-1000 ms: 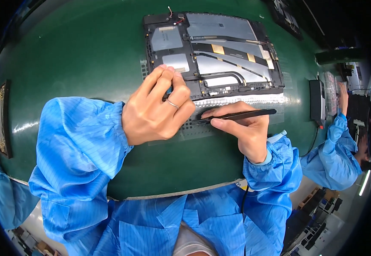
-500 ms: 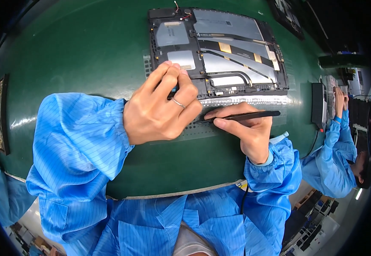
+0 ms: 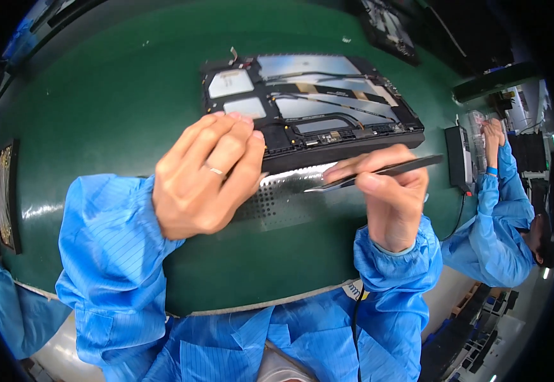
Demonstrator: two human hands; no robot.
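An opened tablet-like device (image 3: 328,105), with a black frame, silver panels and dark flat cables, lies in front of me. Its near side face shows, and the near edge looks raised. My left hand (image 3: 207,172) grips its near left corner, fingers bent over the frame; the thumb is mostly hidden. My right hand (image 3: 391,191) pinches dark tweezers (image 3: 410,167) just off the device's near edge. Their tips point left over a clear plastic sheet (image 3: 277,207) with rows of dark dots, partly under the device.
Green matting covers the bench (image 3: 258,274). A black frame-like part (image 3: 7,197) lies at the far left, and another dark device (image 3: 388,28) at the back right. A black box (image 3: 458,159) with a cable stands at the right, near a co-worker in blue (image 3: 496,229).
The device's near edge has tilted up, showing its side. My left hand has shifted left and down with its corner. The tweezers have moved right, away from my left hand.
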